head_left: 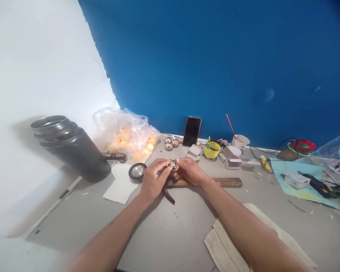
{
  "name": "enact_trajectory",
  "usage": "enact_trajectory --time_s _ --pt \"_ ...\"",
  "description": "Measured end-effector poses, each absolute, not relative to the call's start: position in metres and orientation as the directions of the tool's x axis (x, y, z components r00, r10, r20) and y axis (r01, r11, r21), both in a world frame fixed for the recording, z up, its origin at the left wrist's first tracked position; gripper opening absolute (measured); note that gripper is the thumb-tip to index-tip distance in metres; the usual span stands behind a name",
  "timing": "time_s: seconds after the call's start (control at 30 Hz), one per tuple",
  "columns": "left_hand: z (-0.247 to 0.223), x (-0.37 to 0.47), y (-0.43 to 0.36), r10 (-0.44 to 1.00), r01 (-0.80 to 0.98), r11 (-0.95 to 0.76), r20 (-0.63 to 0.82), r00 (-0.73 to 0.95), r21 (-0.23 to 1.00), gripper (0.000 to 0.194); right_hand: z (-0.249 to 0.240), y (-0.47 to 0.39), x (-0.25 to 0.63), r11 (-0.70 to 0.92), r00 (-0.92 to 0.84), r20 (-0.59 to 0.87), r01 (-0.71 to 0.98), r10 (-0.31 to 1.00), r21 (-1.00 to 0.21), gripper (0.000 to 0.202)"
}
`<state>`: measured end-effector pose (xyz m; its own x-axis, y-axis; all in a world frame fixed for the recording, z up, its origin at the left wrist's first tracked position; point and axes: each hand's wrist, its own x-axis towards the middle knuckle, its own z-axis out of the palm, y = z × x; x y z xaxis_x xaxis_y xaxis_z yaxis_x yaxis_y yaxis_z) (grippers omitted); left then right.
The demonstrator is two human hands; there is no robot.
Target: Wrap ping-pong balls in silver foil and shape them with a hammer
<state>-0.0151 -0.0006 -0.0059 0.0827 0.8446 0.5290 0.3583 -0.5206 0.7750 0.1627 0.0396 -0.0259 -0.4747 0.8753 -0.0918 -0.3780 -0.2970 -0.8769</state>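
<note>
Both hands meet above the middle of the grey table (184, 223), their fingers closed round a small round metallic piece (173, 165). My left hand (155, 176) pinches it from the left, and my right hand (190, 170) grips its right side. Under the hands lies a hammer (226, 182), its wooden handle pointing right and its dark claw toward me. Beside my left hand is a round black lid (137, 172) with a silver centre. Behind the hands sit several similar small round pieces (169, 143).
A large dark bottle (73, 147) stands at the left, near white paper (120, 185) and a plastic bag (130, 132) of orange items. At the back are a phone (192, 131), yellow tin (212, 150) and cup (240, 141). Cloth (229, 241) lies under my right forearm.
</note>
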Motion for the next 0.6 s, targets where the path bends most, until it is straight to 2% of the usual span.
enact_trajectory --time_s 0.13,0.3,0.6 --pt "-0.008 -0.012 -0.003 0.874 0.371 -0.459 0.486 0.023 0.807 0.028 -0.026 0.04 0.16 -0.293 -0.45 -0.096 -0.394 0.888 -0.871 0.053" --pt "-0.009 -0.011 -0.001 0.867 0.408 -0.475 0.493 0.069 0.779 0.02 -0.027 0.041 0.159 -0.291 -0.442 -0.1 -0.387 0.891 -0.875 0.054" --pt "-0.018 -0.016 0.005 0.857 0.43 -0.487 0.511 0.068 0.76 0.021 -0.024 0.042 0.16 -0.319 -0.439 -0.136 -0.377 0.888 -0.87 0.058"
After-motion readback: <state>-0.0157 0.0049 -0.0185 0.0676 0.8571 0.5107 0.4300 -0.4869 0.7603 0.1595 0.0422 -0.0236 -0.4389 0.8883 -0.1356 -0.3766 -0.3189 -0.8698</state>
